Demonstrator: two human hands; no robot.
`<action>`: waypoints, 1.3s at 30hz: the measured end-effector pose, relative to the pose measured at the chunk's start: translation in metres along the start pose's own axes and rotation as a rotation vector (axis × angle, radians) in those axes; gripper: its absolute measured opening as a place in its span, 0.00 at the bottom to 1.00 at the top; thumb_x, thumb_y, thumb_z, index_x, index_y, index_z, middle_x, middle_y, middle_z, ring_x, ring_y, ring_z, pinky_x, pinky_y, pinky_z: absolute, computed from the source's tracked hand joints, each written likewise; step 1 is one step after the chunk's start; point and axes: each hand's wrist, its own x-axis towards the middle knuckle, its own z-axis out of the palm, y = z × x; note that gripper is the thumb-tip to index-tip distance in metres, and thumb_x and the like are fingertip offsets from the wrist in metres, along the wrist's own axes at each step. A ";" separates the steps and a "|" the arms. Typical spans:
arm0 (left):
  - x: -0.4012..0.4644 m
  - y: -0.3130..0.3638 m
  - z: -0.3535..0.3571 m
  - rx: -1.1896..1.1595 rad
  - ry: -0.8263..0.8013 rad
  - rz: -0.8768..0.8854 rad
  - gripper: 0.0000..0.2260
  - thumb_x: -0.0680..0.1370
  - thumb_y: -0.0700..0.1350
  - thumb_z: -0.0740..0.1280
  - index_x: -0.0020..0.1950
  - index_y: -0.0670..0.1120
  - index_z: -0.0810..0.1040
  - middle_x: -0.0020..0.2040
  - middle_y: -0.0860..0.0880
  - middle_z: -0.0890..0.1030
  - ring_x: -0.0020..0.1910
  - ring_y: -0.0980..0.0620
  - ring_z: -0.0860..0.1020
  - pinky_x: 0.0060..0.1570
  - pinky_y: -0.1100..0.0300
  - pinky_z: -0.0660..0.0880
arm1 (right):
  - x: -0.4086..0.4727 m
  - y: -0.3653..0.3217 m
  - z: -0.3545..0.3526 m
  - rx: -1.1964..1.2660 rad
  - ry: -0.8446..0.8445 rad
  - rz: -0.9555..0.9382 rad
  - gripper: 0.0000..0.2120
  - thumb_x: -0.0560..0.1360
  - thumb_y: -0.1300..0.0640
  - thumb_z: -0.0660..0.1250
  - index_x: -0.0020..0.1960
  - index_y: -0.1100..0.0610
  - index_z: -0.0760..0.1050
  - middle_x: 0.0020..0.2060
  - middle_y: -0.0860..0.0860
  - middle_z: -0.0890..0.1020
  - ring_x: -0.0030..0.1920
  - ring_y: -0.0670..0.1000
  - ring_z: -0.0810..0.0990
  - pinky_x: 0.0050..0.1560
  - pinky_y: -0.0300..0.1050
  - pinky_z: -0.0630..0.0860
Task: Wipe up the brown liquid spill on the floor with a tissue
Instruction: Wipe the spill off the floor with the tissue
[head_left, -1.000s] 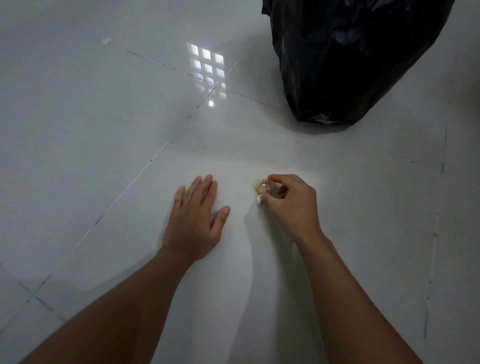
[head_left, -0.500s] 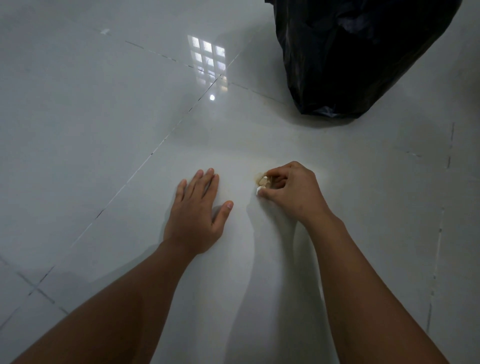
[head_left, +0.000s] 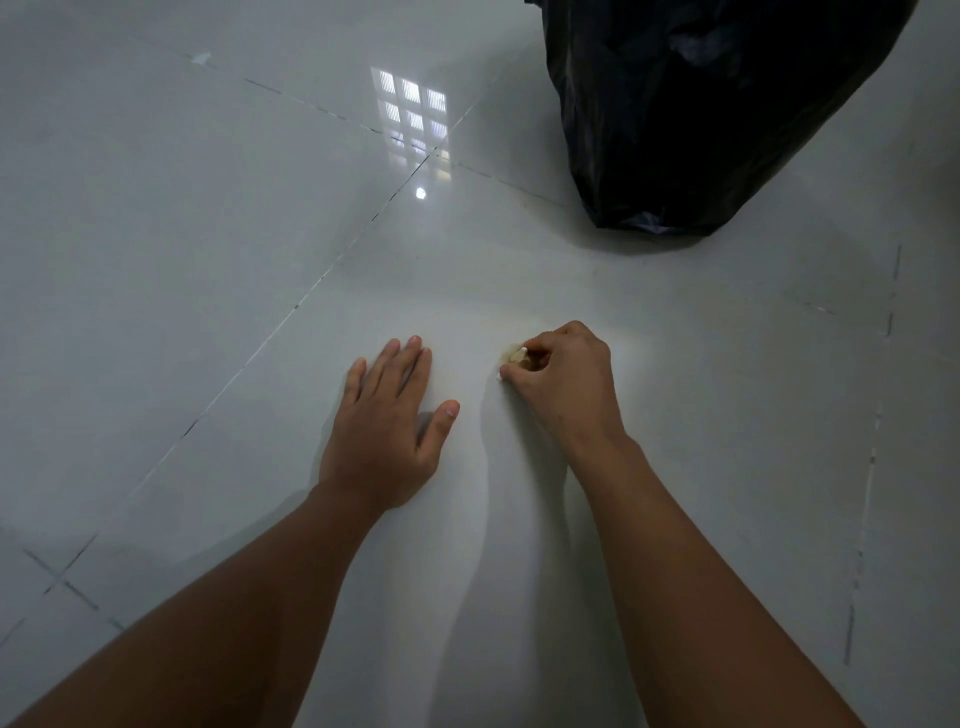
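While pinched tight in the right hand (head_left: 558, 382), a small wad of tissue (head_left: 515, 356) pressed to the floor (head_left: 171, 234), stained tan where it peeps out past the knuckles. Fingers curled hard round the wad, thumb tucked under; most of the tissue hidden inside the fist. Left hand (head_left: 387, 426) flat on the floor just beside the right, palm down, fingers spread loose, gripping nothing, seemingly propping the body.

Brown spill (head_left: 506, 355): only a faint yellowish smudge showing at the tip of the right hand, directly under and around the wad. No pool or streak to be made out anywhere else near either hand, though glare and dim light may be hiding thin film. Judging from that: bulk of the liquid already taken up, the wipe in its last passes. Left to do, most likely: rub out the remaining smear ahead of the right hand's fingertips, check the glossy tile for residue, then drop the soiled wad — probably into the black bag (head_left: 701, 114) standing well beyond the right hand, further from the body.

Brands, labels, writing: none readable. Bag plain black, tissue unprinted, tiles bare save grout lines and a window reflection beyond the left hand
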 end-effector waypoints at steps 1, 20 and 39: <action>0.000 0.000 0.000 0.002 -0.002 0.001 0.31 0.80 0.60 0.49 0.78 0.43 0.62 0.79 0.46 0.63 0.79 0.47 0.56 0.77 0.44 0.53 | 0.001 0.000 0.001 -0.004 0.009 0.006 0.11 0.69 0.51 0.75 0.49 0.55 0.83 0.47 0.50 0.77 0.45 0.46 0.75 0.46 0.36 0.70; 0.000 -0.001 0.001 0.015 0.025 -0.005 0.30 0.80 0.60 0.51 0.76 0.43 0.65 0.77 0.46 0.66 0.78 0.46 0.60 0.76 0.43 0.56 | 0.026 0.012 -0.013 0.084 0.208 -0.035 0.09 0.73 0.59 0.69 0.52 0.55 0.81 0.45 0.52 0.82 0.43 0.49 0.80 0.48 0.34 0.72; 0.001 0.001 0.000 0.017 0.017 -0.002 0.30 0.79 0.57 0.53 0.77 0.42 0.64 0.78 0.45 0.65 0.78 0.47 0.59 0.76 0.42 0.56 | 0.031 0.002 0.010 -0.104 0.010 -0.287 0.12 0.78 0.63 0.62 0.57 0.60 0.82 0.53 0.53 0.77 0.55 0.53 0.72 0.51 0.35 0.64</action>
